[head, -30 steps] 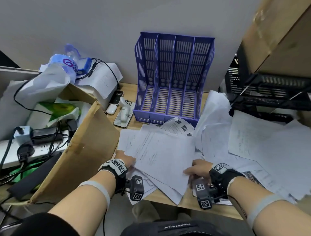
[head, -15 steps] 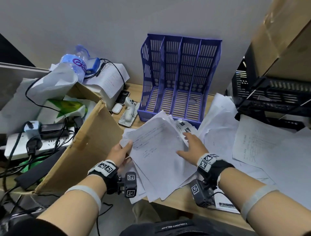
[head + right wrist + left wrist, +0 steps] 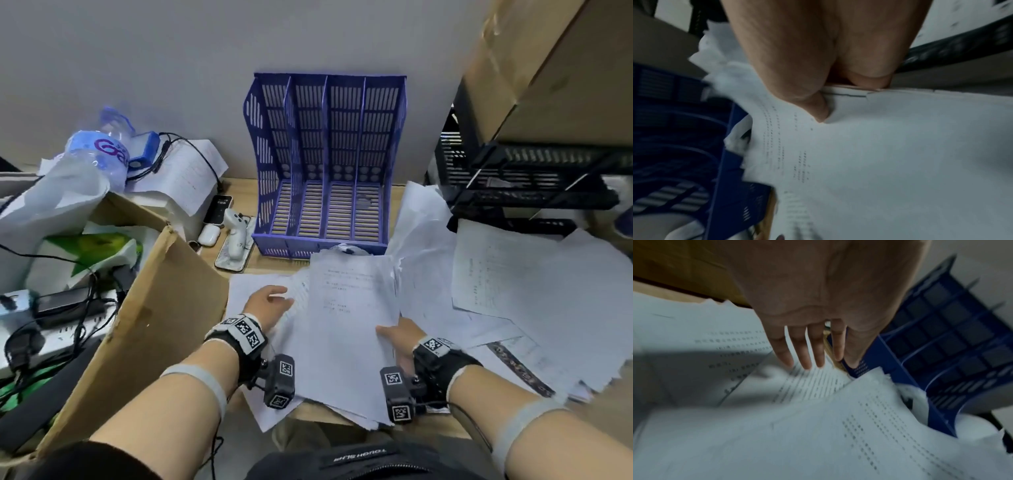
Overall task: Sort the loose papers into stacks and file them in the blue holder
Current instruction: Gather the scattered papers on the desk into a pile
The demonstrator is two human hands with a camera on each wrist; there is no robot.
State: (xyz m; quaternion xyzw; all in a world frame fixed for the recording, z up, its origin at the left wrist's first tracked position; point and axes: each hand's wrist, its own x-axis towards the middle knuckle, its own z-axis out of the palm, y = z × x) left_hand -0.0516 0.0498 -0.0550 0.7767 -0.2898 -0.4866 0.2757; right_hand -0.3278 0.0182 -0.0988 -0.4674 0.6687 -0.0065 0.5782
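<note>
The blue holder stands empty against the wall, its slots facing me; it also shows in the wrist views. In front of it, a stack of printed papers overhangs the desk's near edge. My left hand is at the stack's left edge, fingers straight and touching a printed sheet. My right hand grips the stack's right edge: the thumb presses on the top sheet, and the fingers are hidden beneath.
More loose papers spread over the right of the desk below a black mesh tray. An open cardboard box crowds the left. A phone, white controller and earbud case lie left of the holder.
The fanned sheets have been drawn into a straighter stack. My right hand came back from the stack's far edge to its near right edge; my left hand stayed at the left edge.
</note>
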